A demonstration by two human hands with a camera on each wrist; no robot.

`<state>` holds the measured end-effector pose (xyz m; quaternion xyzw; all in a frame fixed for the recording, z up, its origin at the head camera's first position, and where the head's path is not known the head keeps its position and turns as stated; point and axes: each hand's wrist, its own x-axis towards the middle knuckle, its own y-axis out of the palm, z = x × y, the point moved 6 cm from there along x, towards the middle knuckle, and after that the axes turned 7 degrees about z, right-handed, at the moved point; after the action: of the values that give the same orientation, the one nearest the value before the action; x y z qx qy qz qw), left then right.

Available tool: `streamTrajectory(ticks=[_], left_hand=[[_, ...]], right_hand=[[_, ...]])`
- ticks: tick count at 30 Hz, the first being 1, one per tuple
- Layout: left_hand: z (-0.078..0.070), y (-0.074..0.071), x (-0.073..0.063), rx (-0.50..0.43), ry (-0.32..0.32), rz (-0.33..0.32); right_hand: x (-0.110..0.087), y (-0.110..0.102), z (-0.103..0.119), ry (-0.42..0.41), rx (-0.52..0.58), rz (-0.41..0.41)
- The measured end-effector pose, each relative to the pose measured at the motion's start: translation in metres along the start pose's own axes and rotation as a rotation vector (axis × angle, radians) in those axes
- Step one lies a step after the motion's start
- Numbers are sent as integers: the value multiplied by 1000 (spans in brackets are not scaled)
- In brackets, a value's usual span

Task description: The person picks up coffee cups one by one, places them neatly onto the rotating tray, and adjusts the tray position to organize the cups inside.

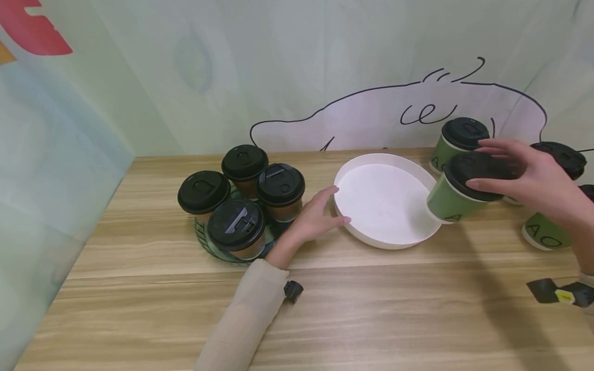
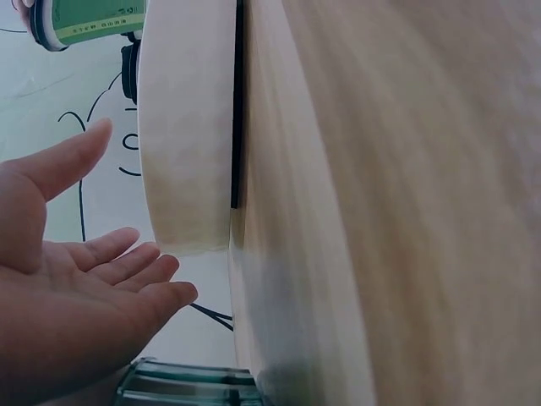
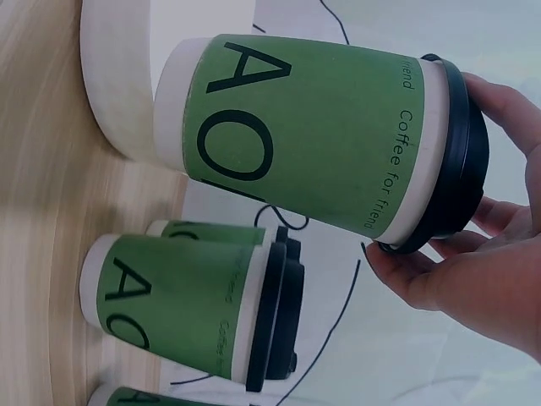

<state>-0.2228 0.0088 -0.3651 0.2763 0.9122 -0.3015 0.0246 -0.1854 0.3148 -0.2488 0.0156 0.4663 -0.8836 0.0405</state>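
Observation:
My right hand point(image 1: 533, 175) grips a green paper coffee cup point(image 1: 455, 201) by its black lid point(image 3: 461, 161), thumb on one side and fingers on the other. Tilted, the cup hangs above the table, its base overlapping the right rim of a round white tray point(image 1: 382, 203) in the head view. Beside the tray's left side is my left hand point(image 1: 317, 216), thumb and fingers spread, fingertips right at the rim. In the left wrist view that hand point(image 2: 93, 279) holds nothing, and the tray's pale outer wall point(image 2: 188, 127) stands just beyond its fingers.
Left of my left hand, several brown cups with black lids point(image 1: 236, 224) stand on a dark green glass plate point(image 1: 204, 245). More green cups point(image 1: 547, 232) stand on the wooden table point(image 1: 371, 309) at the right. A printed cloth point(image 1: 287, 67) hangs behind.

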Motion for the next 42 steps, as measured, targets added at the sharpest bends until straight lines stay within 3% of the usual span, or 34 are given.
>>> streamTrajectory(ticks=[12, 20, 42], left_hand=[[-2, 1, -3, -11, 32, -2], [-1, 1, -2, 7, 19, -3], [-2, 1, -6, -5, -23, -2]], right_hand=[[12, 12, 15, -45, 57, 53], [20, 20, 29, -108, 92, 87], [43, 49, 54, -159, 137, 160]])
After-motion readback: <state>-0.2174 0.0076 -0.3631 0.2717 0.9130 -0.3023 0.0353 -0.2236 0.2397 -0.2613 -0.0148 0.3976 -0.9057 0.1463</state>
